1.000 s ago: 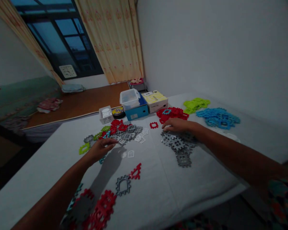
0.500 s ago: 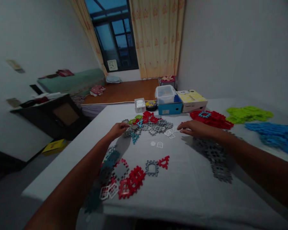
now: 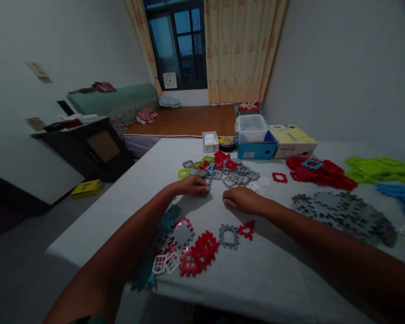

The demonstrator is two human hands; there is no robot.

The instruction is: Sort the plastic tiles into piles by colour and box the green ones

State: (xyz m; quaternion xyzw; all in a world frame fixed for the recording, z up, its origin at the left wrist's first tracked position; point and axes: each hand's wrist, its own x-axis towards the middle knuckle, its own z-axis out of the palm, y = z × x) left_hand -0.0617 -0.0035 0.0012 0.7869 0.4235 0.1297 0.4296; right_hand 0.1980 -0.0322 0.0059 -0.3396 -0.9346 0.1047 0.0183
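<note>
Flat interlocking plastic tiles lie on a table under a grey cloth (image 3: 276,274). My left hand (image 3: 192,185) rests at the near edge of a mixed pile of tiles (image 3: 229,173), fingers curled over a piece I cannot make out. My right hand (image 3: 241,200) lies palm down beside it, fingers curled onto the cloth and hiding whatever is under them. Just in front of the hands lie a grey frame tile (image 3: 228,236), a small red tile (image 3: 246,229) and a cluster of joined red, grey and white tiles (image 3: 195,254).
Sorted piles lie to the right: red (image 3: 324,173), grey (image 3: 344,213), green (image 3: 378,166), blue (image 3: 401,193). At the far edge stand a blue box (image 3: 256,150) bearing a clear tub (image 3: 251,128), a yellow box (image 3: 292,139) and a small white box (image 3: 209,141). A dark cabinet (image 3: 97,148) stands left.
The camera has swung left and pulled back. My right hand moved left off the grey pile to the middle of the cloth. My left hand stayed at the mixed pile's near edge.
</note>
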